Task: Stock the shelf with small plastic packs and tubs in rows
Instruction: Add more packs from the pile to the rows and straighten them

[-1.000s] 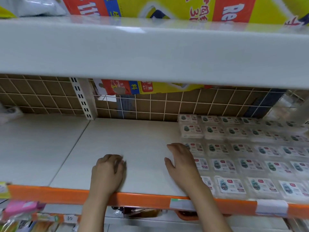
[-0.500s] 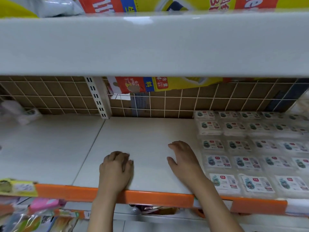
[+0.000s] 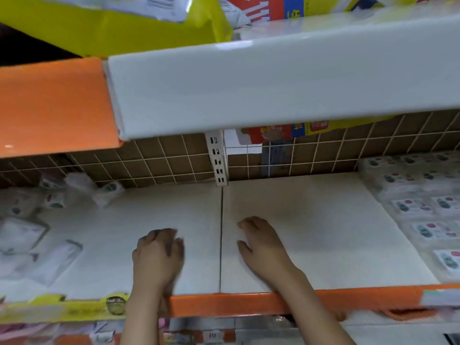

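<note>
Resting on the white shelf, your left hand and right hand hold nothing, fingers loosely curled; rows of plastic packs lie well right of them.

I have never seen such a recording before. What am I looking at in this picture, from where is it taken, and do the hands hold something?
There is no machine here. A person wears a camera on the head, and it looks forward and down, so you see the person's own two arms reaching in from below.

The left hand and the right hand both lie on a white shelf board with an orange front edge. Neither holds anything; the left hand's fingers look loosely curled, though it is blurred.

On the right side of the board, small plastic packs with printed labels lie in neat rows. On the left side, a few loose white packs lie scattered, too blurred to read. Behind is a white wire grid, and above is another white shelf carrying yellow bags.
</note>
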Tool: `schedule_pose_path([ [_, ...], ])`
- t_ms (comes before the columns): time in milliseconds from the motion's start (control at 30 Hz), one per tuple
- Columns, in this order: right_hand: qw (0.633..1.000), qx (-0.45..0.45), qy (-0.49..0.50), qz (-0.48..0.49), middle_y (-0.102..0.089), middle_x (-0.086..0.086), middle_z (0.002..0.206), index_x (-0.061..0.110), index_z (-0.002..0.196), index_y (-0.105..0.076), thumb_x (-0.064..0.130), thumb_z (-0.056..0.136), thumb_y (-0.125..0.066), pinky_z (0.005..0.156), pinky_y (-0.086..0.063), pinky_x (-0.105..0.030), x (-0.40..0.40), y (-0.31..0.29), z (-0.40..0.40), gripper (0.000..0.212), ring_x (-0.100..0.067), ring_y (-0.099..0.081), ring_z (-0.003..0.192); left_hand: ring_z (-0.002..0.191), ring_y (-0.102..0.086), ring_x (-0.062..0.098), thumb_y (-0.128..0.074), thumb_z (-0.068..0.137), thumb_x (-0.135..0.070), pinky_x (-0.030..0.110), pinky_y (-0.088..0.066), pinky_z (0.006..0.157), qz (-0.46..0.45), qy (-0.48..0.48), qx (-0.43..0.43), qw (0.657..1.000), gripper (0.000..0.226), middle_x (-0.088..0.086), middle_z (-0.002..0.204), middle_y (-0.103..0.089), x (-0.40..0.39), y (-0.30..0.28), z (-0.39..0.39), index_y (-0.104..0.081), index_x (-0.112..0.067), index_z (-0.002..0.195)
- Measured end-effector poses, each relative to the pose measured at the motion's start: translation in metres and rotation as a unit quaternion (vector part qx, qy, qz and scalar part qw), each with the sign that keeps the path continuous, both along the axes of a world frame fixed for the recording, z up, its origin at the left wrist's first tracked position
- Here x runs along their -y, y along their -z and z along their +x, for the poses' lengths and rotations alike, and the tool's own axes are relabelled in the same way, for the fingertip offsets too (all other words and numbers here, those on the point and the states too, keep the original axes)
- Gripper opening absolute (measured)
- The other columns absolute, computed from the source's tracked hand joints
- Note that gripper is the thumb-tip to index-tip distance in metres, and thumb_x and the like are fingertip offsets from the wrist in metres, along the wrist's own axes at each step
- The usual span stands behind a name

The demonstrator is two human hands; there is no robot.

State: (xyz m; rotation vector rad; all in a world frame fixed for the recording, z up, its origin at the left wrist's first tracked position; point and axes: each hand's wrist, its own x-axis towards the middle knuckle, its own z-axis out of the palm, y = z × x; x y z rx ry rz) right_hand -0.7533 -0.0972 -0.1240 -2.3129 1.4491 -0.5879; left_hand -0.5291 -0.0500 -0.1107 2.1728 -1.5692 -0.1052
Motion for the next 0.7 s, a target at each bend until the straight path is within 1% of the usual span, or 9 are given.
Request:
schedule_pose_path([
  [67,1.0,0.015,0.003,0.001,-0.055,-0.009,0.125,0.009,0.126,-0.056,0.023,0.088,-0.051,0.1,-0.03,-0.025,-0.008,0.004,0.017,0.041,-0.027,-0.049,0.119,0.105,-0.055,0.038,-0.05,0.084,-0.04,0.042,-0.044,0.086,0.002,-0.009,-0.007,1.0,0.039,0.012,0.113,-0.064,-0.002,-0.001,0.018,-0.068,-0.018,0.11],
  [100,1.0,0.019,0.009,-0.001,-0.056,-0.008,0.124,0.009,0.125,-0.057,0.023,0.087,-0.051,0.099,-0.03,-0.025,-0.01,0.004,0.021,0.041,-0.027,-0.05,0.118,0.107,-0.053,0.037,-0.055,0.087,-0.035,0.041,-0.043,0.087,0.001,-0.01,-0.014,1.0,0.033,0.011,0.115,-0.063,-0.002,0.001,0.022,-0.067,-0.019,0.113],
  [167,1.0,0.014,0.02,-0.004,-0.053,-0.006,0.129,0.012,0.129,-0.054,0.022,0.09,-0.052,0.102,-0.029,-0.024,-0.012,0.001,0.025,0.04,-0.024,-0.046,0.121,0.11,-0.051,0.036,-0.06,0.087,-0.026,0.042,-0.041,0.09,-0.001,-0.004,-0.025,1.0,0.031,0.011,0.12,-0.061,0.001,0.004,0.027,-0.064,-0.017,0.117],
  [200,1.0,0.012,0.022,-0.003,-0.051,-0.005,0.131,0.013,0.131,-0.052,0.022,0.092,-0.052,0.103,-0.028,-0.025,-0.012,-0.001,0.025,0.04,-0.022,-0.044,0.123,0.111,-0.05,0.036,-0.059,0.088,-0.026,0.042,-0.041,0.09,0.003,0.001,-0.03,1.0,0.032,0.011,0.122,-0.059,0.002,0.006,0.027,-0.063,-0.017,0.118],
  [300,0.999,-0.004,0.03,-0.012,-0.047,-0.003,0.136,0.014,0.135,-0.047,0.024,0.095,-0.048,0.104,-0.026,-0.023,-0.01,-0.005,0.022,0.042,-0.019,-0.041,0.125,0.113,-0.049,0.034,-0.051,0.089,-0.033,0.04,-0.04,0.091,0.015,0.018,-0.032,0.999,0.036,0.01,0.124,-0.057,0.004,0.01,0.023,-0.061,-0.016,0.12],
  [400,0.999,-0.011,0.04,-0.009,-0.044,0.001,0.137,0.018,0.137,-0.044,0.028,0.096,-0.045,0.103,-0.025,-0.02,-0.007,-0.006,0.016,0.042,-0.015,-0.038,0.126,0.115,-0.048,0.032,-0.051,0.089,-0.033,0.04,-0.04,0.091,0.015,0.028,-0.032,0.999,0.039,0.009,0.126,-0.056,0.006,0.011,0.02,-0.06,-0.017,0.124],
  [500,0.999,-0.008,0.049,-0.015,-0.046,0.002,0.135,0.018,0.136,-0.045,0.028,0.096,-0.044,0.1,-0.026,-0.018,-0.003,-0.003,0.015,0.041,-0.013,-0.039,0.123,0.116,-0.048,0.031,-0.055,0.09,-0.03,0.04,-0.04,0.091,0.013,0.025,-0.028,0.999,0.041,0.008,0.128,-0.055,0.005,0.01,0.022,-0.056,-0.016,0.128],
  [600,0.998,0.015,0.052,-0.018,-0.048,0.001,0.132,0.016,0.133,-0.047,0.025,0.095,-0.046,0.097,-0.026,-0.015,-0.003,0.002,0.023,0.039,-0.012,-0.042,0.122,0.113,-0.049,0.033,-0.053,0.088,-0.033,0.042,-0.042,0.088,0.003,0.027,-0.022,0.999,0.045,0.01,0.126,-0.056,0.002,0.014,0.028,-0.054,-0.015,0.13],
  [700,0.998,0.035,0.054,-0.018,-0.05,0.0,0.13,0.015,0.132,-0.05,0.022,0.094,-0.049,0.099,-0.028,-0.018,-0.005,0.007,0.036,0.038,-0.014,-0.043,0.12,0.11,-0.052,0.036,-0.047,0.082,-0.038,0.043,-0.045,0.085,0.008,0.025,-0.009,1.0,0.052,0.012,0.12,-0.06,-0.005,0.02,0.038,-0.058,-0.011,0.126],
])
